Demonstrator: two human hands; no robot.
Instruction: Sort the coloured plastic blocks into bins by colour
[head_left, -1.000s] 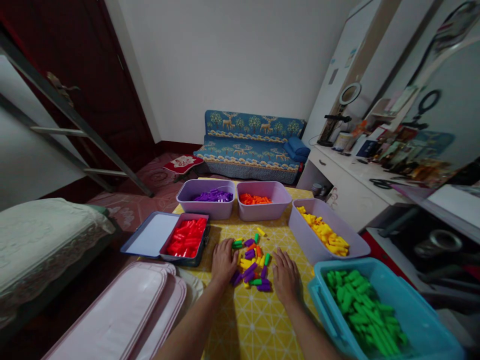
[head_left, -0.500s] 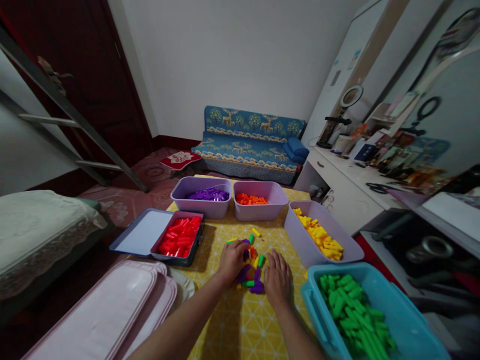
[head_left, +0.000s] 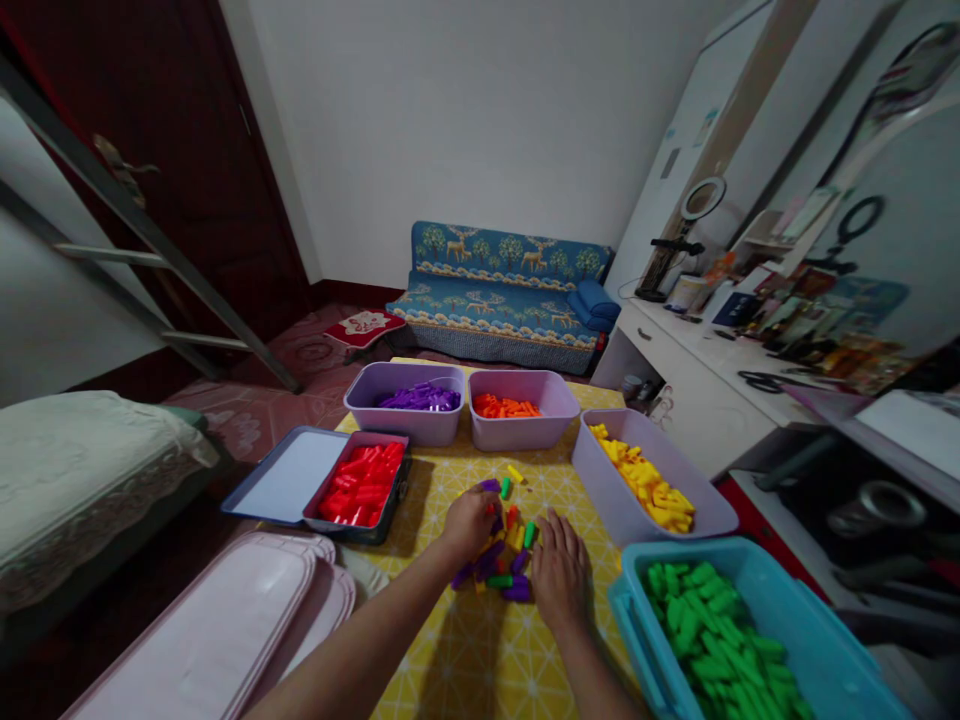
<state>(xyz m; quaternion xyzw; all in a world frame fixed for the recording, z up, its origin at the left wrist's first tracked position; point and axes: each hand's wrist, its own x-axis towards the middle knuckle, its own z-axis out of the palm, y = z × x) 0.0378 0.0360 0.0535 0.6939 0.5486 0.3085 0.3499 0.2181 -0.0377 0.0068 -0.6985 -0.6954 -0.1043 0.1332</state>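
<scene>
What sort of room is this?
Most likely a room in a home, perhaps a bedroom: a bed on the left, a patterned sofa by the far wall, and a cluttered dresser with a ring light.

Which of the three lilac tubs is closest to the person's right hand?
The tub of yellow pieces, just beyond the right hand; the purple-filled tub and the orange-filled tub stand farther back.

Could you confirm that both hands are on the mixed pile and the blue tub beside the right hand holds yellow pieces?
Not quite: the head view shows the blue tub holding green pieces. The left hand and right hand are indeed on the mixed pile.
</scene>
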